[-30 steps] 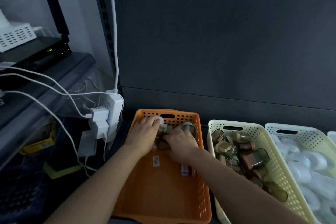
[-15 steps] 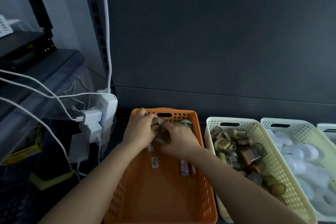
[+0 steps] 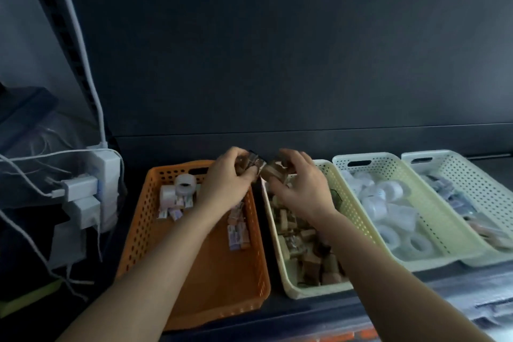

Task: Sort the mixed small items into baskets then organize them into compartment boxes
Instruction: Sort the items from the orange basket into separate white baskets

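Both hands are up at the gap between the two left baskets, at the far end. My read: left hand [image 3: 226, 184] has its fingers curled round a dark little item [image 3: 253, 161], and right hand [image 3: 302, 189] is wrapped round a brown block [image 3: 273, 171]. The two pieces are touching or just beside each other between the fingertips. The brown block's long axis looks roughly left-right, with its left end aimed at the left hand. It is blurred, so I can't tell top from bottom. Most of the dark little item is buried in the palm, so I can't call its axis.

The orange basket [image 3: 138, 230] runs long-side away from me, handle slot at the far wall. Two tape rolls [image 3: 185, 184] sit in its far left corner, holes facing roughly at me. The small tubes [image 3: 237, 233] near its right wall lie lengthwise, near to far. The left forearm hides the middle of the basket floor.

The cream basket [image 3: 311, 290] lies parallel, with a brown pile [image 3: 302, 247] inside, a jumble with no single direction. The right arm covers its far half. The pale green basket [image 3: 383, 158] holds white rolls [image 3: 388, 194]. The last basket [image 3: 466, 172] is cut off at the right edge, and its contents are too smeared to name.

The power strip [image 3: 107, 175] is at left, and a white cable [image 3: 83, 50] rises from it.
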A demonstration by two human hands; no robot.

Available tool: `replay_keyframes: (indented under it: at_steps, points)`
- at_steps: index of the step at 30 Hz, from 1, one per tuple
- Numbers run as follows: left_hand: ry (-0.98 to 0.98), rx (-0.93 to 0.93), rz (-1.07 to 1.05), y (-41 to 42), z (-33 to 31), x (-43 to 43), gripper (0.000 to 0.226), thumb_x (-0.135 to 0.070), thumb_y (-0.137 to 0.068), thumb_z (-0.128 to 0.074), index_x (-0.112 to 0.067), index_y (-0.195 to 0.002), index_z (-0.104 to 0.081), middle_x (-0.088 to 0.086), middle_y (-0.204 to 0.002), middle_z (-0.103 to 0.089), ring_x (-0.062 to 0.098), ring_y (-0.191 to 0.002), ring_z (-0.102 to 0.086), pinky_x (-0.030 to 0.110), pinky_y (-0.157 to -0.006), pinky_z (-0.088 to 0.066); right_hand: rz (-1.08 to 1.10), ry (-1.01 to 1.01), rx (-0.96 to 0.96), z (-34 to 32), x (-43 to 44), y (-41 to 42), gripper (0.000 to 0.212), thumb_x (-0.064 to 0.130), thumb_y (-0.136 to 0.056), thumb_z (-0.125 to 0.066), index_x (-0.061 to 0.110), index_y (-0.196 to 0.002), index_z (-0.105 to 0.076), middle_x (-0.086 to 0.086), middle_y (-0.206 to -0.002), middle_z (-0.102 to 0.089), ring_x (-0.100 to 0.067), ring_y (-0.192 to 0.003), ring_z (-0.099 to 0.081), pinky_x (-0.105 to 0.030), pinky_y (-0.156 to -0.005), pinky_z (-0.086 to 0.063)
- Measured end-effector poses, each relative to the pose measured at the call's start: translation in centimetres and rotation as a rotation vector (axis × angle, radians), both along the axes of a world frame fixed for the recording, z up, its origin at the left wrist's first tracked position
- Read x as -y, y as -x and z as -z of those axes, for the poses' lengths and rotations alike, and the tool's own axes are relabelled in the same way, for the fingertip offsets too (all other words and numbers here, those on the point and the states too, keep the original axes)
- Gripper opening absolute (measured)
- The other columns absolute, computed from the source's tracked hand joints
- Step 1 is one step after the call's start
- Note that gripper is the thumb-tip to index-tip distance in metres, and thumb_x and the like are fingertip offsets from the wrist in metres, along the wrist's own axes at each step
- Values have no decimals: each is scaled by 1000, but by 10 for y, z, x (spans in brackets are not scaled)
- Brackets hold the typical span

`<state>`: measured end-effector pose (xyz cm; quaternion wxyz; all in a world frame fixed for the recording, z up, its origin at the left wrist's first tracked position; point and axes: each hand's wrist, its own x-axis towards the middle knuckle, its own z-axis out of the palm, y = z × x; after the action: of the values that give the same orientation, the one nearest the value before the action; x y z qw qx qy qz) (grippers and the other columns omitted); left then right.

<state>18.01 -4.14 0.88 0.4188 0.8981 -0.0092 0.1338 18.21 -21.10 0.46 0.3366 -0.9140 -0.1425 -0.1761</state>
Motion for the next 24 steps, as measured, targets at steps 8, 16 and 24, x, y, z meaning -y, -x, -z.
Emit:
replay_keyframes:
  at_steps: [8,16,24]
  points:
    - [-371,-185,155,29,8,75,36,-42,-78,-63,-36,-111,-50,-10,-98,-62,18,-87,-59,30,-63,-39,-30,251,-237,11,92,22,48,47,-71,-63,30,-116,-61,5,-109,-62,-19,-97,-61,-33,-81,-52]
    - [-591,-216,170,60,33,111,47,-56,-87,-54,-30,-125,-59,-4,-122,-59,21,-119,-50,39,-93,-41,-197,453,-260,20,126,45,39,54,-77,-56,36,-111,-58,1,-94,-68,-21,-90,-63,-34,-80,-52]
    - [-691,-150,68,80,48,108,52,-59,-90,-48,-21,-121,-65,-3,-124,-54,18,-117,-42,39,-98,-36,-167,400,-208,31,116,48,36,56,-82,-53,29,-106,-57,5,-83,-64,-19,-76,-60,-29,-64,-50]
